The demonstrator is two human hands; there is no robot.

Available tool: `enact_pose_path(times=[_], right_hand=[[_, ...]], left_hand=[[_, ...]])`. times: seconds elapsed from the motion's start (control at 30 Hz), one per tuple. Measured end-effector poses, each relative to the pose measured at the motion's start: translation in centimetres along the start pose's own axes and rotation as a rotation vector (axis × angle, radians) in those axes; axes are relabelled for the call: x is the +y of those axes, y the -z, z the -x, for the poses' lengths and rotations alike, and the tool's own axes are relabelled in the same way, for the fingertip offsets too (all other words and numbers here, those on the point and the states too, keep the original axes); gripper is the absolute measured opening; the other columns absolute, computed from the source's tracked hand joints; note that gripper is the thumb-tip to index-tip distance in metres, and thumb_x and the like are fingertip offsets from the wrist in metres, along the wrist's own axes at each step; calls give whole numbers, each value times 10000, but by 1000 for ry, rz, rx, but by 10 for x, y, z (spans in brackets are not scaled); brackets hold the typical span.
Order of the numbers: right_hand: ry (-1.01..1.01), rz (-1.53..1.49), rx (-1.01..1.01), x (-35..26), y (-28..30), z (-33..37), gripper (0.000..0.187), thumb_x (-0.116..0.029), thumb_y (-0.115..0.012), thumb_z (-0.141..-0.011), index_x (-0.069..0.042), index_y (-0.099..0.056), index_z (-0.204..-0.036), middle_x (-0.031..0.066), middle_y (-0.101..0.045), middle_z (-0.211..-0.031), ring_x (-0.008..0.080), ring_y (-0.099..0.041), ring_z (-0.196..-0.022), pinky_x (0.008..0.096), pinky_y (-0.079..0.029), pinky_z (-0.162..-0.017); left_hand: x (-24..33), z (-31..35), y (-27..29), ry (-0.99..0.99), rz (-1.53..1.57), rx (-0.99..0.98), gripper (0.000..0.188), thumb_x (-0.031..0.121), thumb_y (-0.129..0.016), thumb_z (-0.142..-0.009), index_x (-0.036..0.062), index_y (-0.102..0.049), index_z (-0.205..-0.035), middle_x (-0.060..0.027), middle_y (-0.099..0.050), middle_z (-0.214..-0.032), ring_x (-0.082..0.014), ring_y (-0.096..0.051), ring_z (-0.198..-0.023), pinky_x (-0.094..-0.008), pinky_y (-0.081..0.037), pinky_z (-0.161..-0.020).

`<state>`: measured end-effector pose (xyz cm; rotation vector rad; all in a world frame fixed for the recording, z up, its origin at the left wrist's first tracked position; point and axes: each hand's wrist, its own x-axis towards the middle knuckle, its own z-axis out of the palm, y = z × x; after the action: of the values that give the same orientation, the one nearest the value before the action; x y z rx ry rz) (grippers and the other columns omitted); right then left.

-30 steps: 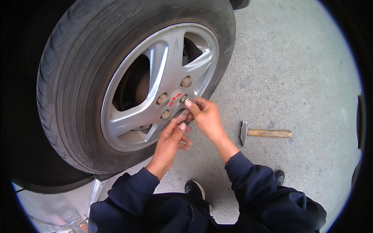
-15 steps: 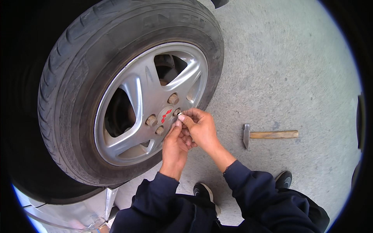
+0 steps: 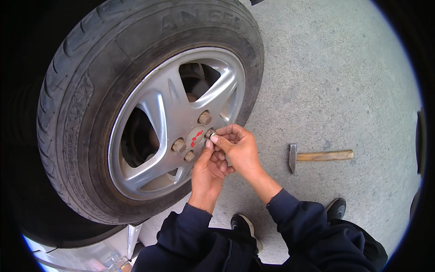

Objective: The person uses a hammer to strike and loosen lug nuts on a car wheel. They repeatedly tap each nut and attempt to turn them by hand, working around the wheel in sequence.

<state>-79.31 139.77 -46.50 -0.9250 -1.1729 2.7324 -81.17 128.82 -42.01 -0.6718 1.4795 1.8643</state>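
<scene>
A silver alloy wheel (image 3: 170,106) with a black tyre (image 3: 102,59) stands on my left. Rusty lug nuts surround its hub cap (image 3: 195,138), which has a red emblem; two of them, the upper lug nut (image 3: 205,118) and the left lug nut (image 3: 179,145), show plainly. At the right-hand position, my right hand (image 3: 242,147) pinches a small shiny lug nut (image 3: 210,134) between thumb and forefinger. Just below, my left hand (image 3: 209,174) has its fingers curled in and its thumb tip close beside that nut. Whatever its fingers hold is hidden.
A hammer (image 3: 321,156) with a wooden handle lies on the grey concrete floor (image 3: 312,90) to my right. My dark shoes (image 3: 335,208) are below. Silver car bodywork (image 3: 90,254) shows at the lower left.
The view has shifted slightly, so the wheel looks a little larger and the hammer sits further right. Both hands keep their place at the same lug nut.
</scene>
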Motion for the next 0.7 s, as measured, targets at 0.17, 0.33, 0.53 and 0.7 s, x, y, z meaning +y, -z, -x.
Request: enact_pose_path(times=[0.17,0.33,0.53,0.7], right_hand=[[43,11,7,7,0,0,183,-71,-759,-982,64,-726,-1101,105,-776,-909,98,-685,-709,269,-568,-615],[58,-13,-1,9,1,2,208,-89,-753,-987,68,-728,-1122,109,-778,-908,97,-681,-681,274,-563,-584],[-1,68,-14,-4,2,1,225,-118,-769,-977,79,-738,-1081,110,-775,-865,103,-674,-625,295,-563,-551],[46,166,-34,-10,5,-1,212,-116,-774,-970,86,-748,-1029,113,-766,-807,109,-680,-606,303,-564,-547]], left_hand=[[0,-1,2,10,-5,-12,299,460,-565,-1117,195,-689,-1053,77,-618,-824,-74,-499,-639,-299,-466,-685],[-1,0,1,-1,-22,3,281,451,-569,-1118,207,-687,-1048,86,-614,-813,-76,-498,-629,-306,-471,-684],[0,-1,-1,17,-25,28,304,458,-539,-1128,192,-687,-1133,83,-606,-808,-80,-512,-629,-325,-489,-677],[1,0,-2,22,11,4,321,467,-553,-1125,177,-664,-1044,66,-586,-795,-99,-516,-641,-374,-494,-682]])
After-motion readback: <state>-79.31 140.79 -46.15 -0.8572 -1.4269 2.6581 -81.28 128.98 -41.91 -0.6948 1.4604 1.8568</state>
